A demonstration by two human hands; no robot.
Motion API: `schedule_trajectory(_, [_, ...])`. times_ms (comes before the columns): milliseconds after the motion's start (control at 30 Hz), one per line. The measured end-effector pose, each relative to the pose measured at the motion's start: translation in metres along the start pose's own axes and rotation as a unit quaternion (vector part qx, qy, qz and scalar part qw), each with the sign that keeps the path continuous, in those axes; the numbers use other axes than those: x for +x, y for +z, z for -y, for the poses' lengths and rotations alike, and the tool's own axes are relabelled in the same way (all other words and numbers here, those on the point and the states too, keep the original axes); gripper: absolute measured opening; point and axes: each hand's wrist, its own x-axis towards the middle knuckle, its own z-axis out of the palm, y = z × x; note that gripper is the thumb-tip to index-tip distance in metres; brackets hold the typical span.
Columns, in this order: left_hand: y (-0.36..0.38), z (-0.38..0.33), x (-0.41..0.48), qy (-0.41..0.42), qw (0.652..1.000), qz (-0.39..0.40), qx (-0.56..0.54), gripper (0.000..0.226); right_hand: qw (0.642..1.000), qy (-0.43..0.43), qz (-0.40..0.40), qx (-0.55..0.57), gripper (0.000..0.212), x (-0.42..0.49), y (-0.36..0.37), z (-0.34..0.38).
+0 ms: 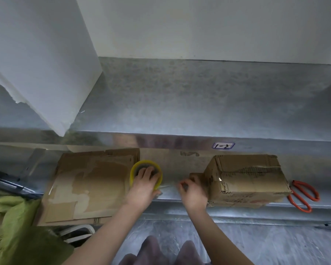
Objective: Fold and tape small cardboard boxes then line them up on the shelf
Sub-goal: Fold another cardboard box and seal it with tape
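Note:
A yellow roll of clear tape (146, 174) stands on the lower metal shelf (172, 165); my left hand (143, 185) grips it with fingers inside its core. My right hand (192, 189) pinches the free end of the tape strip (168, 187) pulled out to the right of the roll. A folded small cardboard box (246, 180) sits just right of that hand, flaps roughly closed. A stack of flattened cardboard (88, 186) lies left of the roll.
Red-handled scissors (304, 196) lie right of the box at the shelf's front edge. The upper metal shelf (189, 100) holds a large white block (36, 54) at its left. Green cloth (13, 226) and white sandals (78, 234) are on the floor, lower left.

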Motion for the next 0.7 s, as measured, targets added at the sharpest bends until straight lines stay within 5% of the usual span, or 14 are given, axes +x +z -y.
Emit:
schedule_trajectory(167, [0.004,0.006,0.001,0.012,0.999,0.033,0.001,0.063,1.000,-0.008,-0.010,-0.021,0.044,0.003,0.002,-0.001])
schedule_trajectory(267, [-0.001,0.005,0.001,0.013,0.998,0.047,-0.029,0.064,0.996,-0.032,0.017,-0.085,0.038,0.000,-0.005,0.005])
schedule_trajectory(433, [-0.021,-0.004,-0.003,0.019,0.997,0.067,0.034,0.058,0.982,-0.171,-0.036,-0.067,0.028,-0.039,-0.043,0.021])
schedule_trajectory(567, [-0.051,-0.043,-0.012,0.054,0.998,-0.041,0.009,0.054,0.919,-0.354,-0.158,-0.066,0.027,-0.076,-0.098,0.017])
schedule_trajectory(700, [-0.070,-0.111,-0.014,0.093,0.986,-0.136,-0.026,0.048,0.914,-0.338,-0.196,-0.111,0.037,-0.078,-0.149,-0.019])
